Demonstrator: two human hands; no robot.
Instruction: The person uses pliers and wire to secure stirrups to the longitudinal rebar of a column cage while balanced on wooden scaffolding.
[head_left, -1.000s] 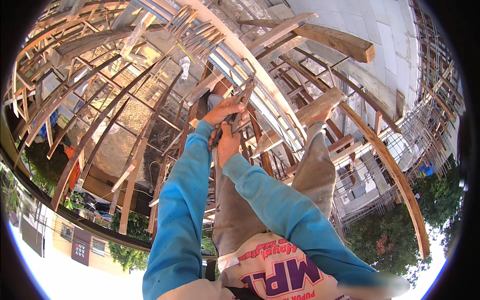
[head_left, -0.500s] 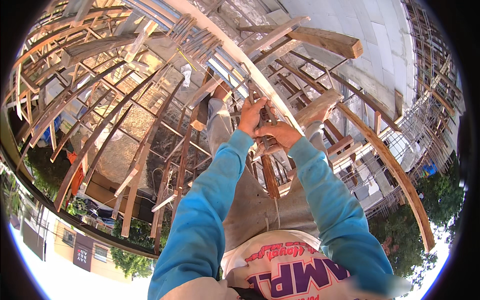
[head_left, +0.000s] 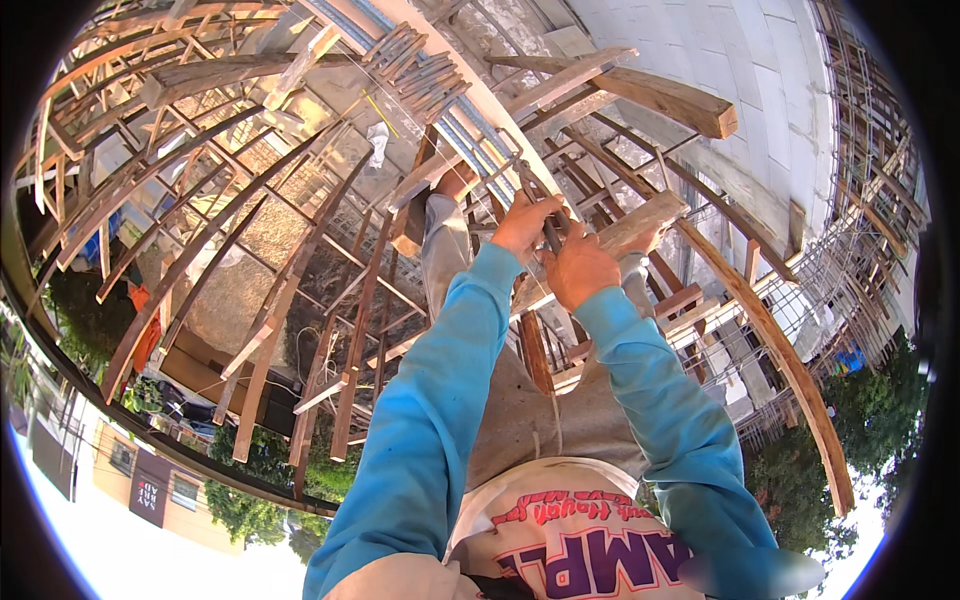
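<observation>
My left hand (head_left: 525,228) is closed around a dark metal tool that looks like pliers (head_left: 551,236), just beyond my knees. My right hand (head_left: 582,266) is closed against the same tool from the right. Its forward end lies close to the ends of several long ribbed steel bars (head_left: 484,135); whether it touches them I cannot tell. Farther along, a bundle of rusty steel stirrups (head_left: 415,72) is gathered around the bars. A pale wooden board (head_left: 493,108) runs along their right side. My fingers hide part of the tool.
My feet are braced on timbers, with a thick beam (head_left: 645,222) by the right one. A timber framework (head_left: 200,235) with open gaps drops away at left. A curved beam (head_left: 775,345), a grey block wall (head_left: 750,75) and steel rods (head_left: 870,150) stand at right.
Both hands have moved slightly forward and right, toward the bar ends. My right hand has turned, and more of the dark tool shows beyond my fingers.
</observation>
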